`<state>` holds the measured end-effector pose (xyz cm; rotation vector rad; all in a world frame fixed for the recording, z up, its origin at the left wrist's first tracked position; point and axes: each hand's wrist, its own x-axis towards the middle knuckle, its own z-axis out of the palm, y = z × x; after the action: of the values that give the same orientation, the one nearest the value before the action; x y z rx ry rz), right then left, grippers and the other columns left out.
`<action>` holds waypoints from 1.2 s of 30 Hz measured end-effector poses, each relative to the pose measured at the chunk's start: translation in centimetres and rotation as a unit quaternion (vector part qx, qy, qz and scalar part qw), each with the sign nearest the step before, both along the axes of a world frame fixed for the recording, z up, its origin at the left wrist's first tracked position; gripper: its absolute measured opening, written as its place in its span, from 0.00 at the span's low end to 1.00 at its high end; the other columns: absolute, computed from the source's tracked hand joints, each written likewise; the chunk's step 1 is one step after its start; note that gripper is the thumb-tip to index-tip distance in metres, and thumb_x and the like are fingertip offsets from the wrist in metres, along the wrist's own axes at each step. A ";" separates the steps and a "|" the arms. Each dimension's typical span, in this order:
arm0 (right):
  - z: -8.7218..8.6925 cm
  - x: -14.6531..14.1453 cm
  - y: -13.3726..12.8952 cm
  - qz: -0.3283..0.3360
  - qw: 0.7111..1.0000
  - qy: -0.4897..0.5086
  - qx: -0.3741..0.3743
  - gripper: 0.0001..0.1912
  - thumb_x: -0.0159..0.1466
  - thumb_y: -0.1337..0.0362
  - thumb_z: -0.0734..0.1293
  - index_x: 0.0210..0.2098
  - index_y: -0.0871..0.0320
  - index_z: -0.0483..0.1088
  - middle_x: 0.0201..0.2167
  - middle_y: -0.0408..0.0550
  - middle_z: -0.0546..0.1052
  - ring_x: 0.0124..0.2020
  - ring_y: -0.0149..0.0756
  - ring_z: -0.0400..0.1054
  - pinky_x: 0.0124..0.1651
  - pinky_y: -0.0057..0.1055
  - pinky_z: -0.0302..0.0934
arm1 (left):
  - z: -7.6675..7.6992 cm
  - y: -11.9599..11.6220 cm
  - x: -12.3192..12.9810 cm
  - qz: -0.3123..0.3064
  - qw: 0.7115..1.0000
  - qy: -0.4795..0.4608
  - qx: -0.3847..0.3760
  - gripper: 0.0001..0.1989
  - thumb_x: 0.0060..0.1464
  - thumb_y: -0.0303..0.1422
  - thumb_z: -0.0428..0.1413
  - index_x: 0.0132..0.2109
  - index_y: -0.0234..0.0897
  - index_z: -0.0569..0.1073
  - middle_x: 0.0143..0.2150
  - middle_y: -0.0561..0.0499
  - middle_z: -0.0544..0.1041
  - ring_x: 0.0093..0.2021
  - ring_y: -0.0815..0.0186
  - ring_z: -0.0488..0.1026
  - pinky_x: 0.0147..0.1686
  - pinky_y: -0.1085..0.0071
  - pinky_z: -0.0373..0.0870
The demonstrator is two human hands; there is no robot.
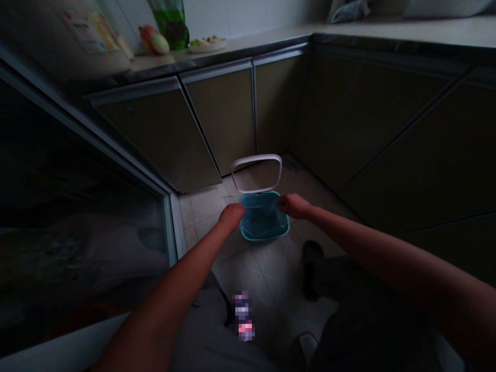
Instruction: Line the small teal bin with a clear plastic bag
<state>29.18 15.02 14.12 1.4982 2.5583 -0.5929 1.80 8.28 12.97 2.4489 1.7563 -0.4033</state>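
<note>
A small waste bin (264, 219) on the floor tiles (267, 274), twelve o'clock, near the cabinet corner.
Its raised lid frame (256, 164) stands behind it, with the left hand (231, 217) at its nine o'clock side and the right hand (294, 205) at three. Lower cabinets (220, 119) run ahead and right, under a countertop (387, 32) holding fruit (154, 41) and a plate (207, 45) at eleven; a glass door (77, 206) stands at nine.

A home kitchen — cabinets (225, 119), countertop (217, 51), floor tiles (201, 206).

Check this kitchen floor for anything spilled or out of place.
A dark smudge marks the floor tiles in the cabinet corner, behind the teal bin; possibly a spill, too dim to tell.
</note>
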 end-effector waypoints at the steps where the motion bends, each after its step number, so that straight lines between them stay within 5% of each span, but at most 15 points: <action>1: -0.6 -0.4 0.1 0.031 0.999 0.007 -0.018 0.16 0.69 0.64 0.64 0.50 0.55 0.82 0.48 0.50 0.84 0.46 0.39 0.78 0.48 0.26 0.65 | -0.4 0.2 -0.1 -0.007 1.000 -0.004 -0.013 0.17 0.67 0.21 0.49 0.52 0.33 0.80 0.54 0.37 0.80 0.57 0.55 0.77 0.57 0.62 0.72; 4: -2.3 -0.6 1.1 0.082 0.996 0.001 -0.044 0.16 0.68 0.67 0.64 0.50 0.56 0.82 0.51 0.50 0.83 0.51 0.40 0.77 0.53 0.26 0.65 | -1.4 1.0 -0.8 -0.007 0.999 -0.014 -0.039 0.21 0.66 0.20 0.49 0.59 0.37 0.77 0.59 0.39 0.79 0.62 0.55 0.74 0.61 0.59 0.70; 9: -4.6 1.0 3.4 0.022 0.997 -0.055 -0.051 0.24 0.68 0.63 0.66 0.62 0.54 0.75 0.53 0.55 0.82 0.54 0.48 0.77 0.53 0.36 0.68 | -2.8 2.3 -2.8 0.047 0.995 -0.011 -0.085 0.45 0.52 0.20 0.64 0.74 0.46 0.61 0.78 0.39 0.57 0.76 0.42 0.56 0.71 0.41 0.57; 15: -5.8 2.7 5.2 -0.009 0.998 -0.051 -0.046 0.30 0.69 0.57 0.66 0.69 0.55 0.66 0.60 0.58 0.78 0.58 0.51 0.75 0.55 0.39 0.67 | -4.5 4.2 -4.7 0.089 0.987 -0.027 -0.130 0.67 0.41 0.29 0.75 0.79 0.53 0.45 0.82 0.38 0.36 0.78 0.34 0.46 0.69 0.34 0.54; 23: -6.9 3.1 6.5 -0.041 0.998 -0.028 -0.027 0.32 0.68 0.62 0.65 0.70 0.60 0.61 0.66 0.63 0.72 0.61 0.52 0.72 0.59 0.39 0.65 | -6.3 6.4 -5.5 0.119 0.980 -0.033 -0.154 0.70 0.41 0.33 0.77 0.79 0.56 0.41 0.81 0.37 0.29 0.79 0.32 0.34 0.67 0.25 0.50; 36: -9.0 2.3 8.3 -0.083 0.992 -0.052 -0.078 0.35 0.70 0.60 0.62 0.75 0.57 0.56 0.64 0.63 0.74 0.61 0.54 0.72 0.59 0.43 0.67 | -8.5 7.8 -5.7 0.158 0.964 -0.057 -0.207 0.71 0.40 0.33 0.75 0.79 0.55 0.39 0.80 0.32 0.26 0.79 0.33 0.36 0.64 0.26 0.55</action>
<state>31.45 23.34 5.16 1.6497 2.2686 -0.6966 -3.91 16.12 4.50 1.8378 1.7598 -0.5198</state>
